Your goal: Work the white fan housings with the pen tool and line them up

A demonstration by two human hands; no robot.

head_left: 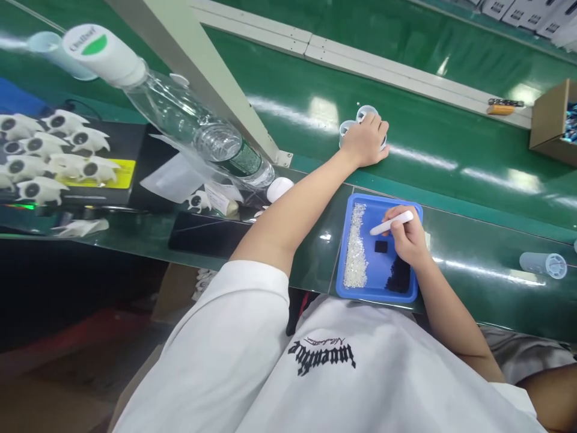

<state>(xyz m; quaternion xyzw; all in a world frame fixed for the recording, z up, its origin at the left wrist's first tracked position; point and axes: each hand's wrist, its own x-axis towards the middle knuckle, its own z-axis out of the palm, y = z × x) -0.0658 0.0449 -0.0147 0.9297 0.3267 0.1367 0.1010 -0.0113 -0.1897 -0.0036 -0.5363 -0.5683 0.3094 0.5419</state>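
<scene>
My left hand (366,141) reaches to the far side of the table, its fingers curled over a cluster of small clear plastic cups (347,127). It covers part of them. In my right hand (408,237) is a white pen-shaped tool (391,223), pinched between thumb and fingers, with its tip pointing left. That hand is over a blue tray (341,264). Small white beads (356,258) lie along the tray's left side, and black beads (399,276) are heaped at the lower right. A small black square (381,246) lies in between, under the tool.
A clear bottle (180,114) with a white cap stands at left, beside a metal post (211,66). Several white shell-like parts (40,150) sit at far left. A clear cup (543,264) lies at right. A cardboard box (550,129) is at far right.
</scene>
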